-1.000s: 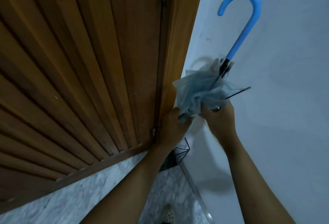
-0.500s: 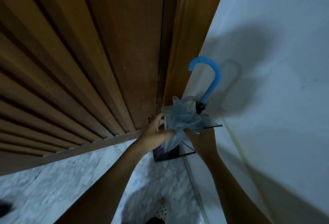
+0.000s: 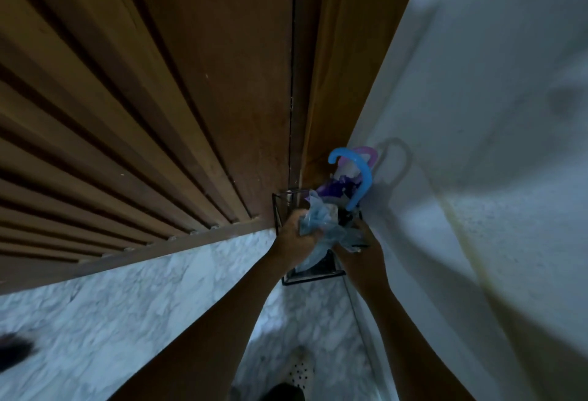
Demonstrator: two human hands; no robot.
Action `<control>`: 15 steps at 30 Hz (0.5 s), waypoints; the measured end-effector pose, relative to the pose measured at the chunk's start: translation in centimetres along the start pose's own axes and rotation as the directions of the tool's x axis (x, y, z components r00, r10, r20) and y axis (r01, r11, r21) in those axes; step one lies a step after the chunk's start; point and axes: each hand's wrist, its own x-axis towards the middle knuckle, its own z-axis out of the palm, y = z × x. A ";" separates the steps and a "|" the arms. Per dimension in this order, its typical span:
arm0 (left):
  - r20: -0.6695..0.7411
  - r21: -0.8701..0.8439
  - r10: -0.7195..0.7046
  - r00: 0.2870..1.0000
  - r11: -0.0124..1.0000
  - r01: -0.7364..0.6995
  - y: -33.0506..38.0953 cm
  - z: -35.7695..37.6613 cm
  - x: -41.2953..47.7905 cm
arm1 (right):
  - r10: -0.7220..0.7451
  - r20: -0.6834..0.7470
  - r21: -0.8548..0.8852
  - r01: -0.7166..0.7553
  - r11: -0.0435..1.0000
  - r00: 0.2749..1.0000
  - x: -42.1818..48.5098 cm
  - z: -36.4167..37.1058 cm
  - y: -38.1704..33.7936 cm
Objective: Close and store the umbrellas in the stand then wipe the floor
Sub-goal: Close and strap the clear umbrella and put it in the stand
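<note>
A folded umbrella with a pale translucent canopy (image 3: 321, 222) and a blue hooked handle (image 3: 359, 177) stands upright in the black wire stand (image 3: 313, 276) in the corner between door and wall. My left hand (image 3: 297, 235) grips the bunched canopy from the left. My right hand (image 3: 362, 248) holds the canopy's right side against the stand's rim. Behind the blue handle a second umbrella with a purple canopy and a pink hooked handle (image 3: 369, 154) sits in the same stand. The stand's inside is mostly hidden by my hands and the fabric.
A brown slatted wooden door (image 3: 159, 98) fills the left and the middle. A white wall (image 3: 477, 146) runs along the right. The floor is white marble (image 3: 127, 305). My dotted slipper (image 3: 300, 372) shows at the bottom, and a dark blurred shape (image 3: 12, 349) at the far left.
Both hands have lowered the blue-handled umbrella from chest height down into the wire stand. The pink-handled umbrella behind it has come into view.
</note>
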 end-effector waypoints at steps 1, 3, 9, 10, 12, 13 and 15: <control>0.001 0.004 -0.009 1.000 1.000 0.009 -0.3 0.0 0.4 | -0.010 -0.012 -0.006 0.010 1.000 1.000 -0.2 0.1 0.2; 0.008 -0.005 -0.022 1.000 1.000 0.022 -0.7 0.2 1.2 | -0.004 -0.041 -0.008 0.004 1.000 0.999 -0.2 0.4 0.8; 0.027 0.096 -0.063 0.998 0.994 0.060 -2.6 0.6 2.6 | 0.017 0.003 0.037 -0.017 0.999 1.000 0.1 1.2 2.6; 0.019 0.094 -0.090 0.996 0.992 0.088 -2.9 0.6 2.8 | 0.028 -0.013 0.045 -0.027 0.999 1.000 -0.1 1.2 2.7; 0.024 0.062 -0.132 0.991 0.990 0.130 -3.2 0.6 3.0 | 0.101 -0.073 0.143 -0.090 0.986 0.992 -0.4 1.1 2.4; 0.011 0.073 -0.141 0.990 0.987 0.140 -3.2 0.6 3.0 | 0.137 -0.103 0.185 -0.116 0.976 0.985 -0.5 1.0 2.3; -0.002 0.081 -0.150 0.989 0.985 0.150 -3.1 0.6 3.2 | 0.170 -0.156 0.216 -0.134 0.967 0.973 -0.5 0.8 1.9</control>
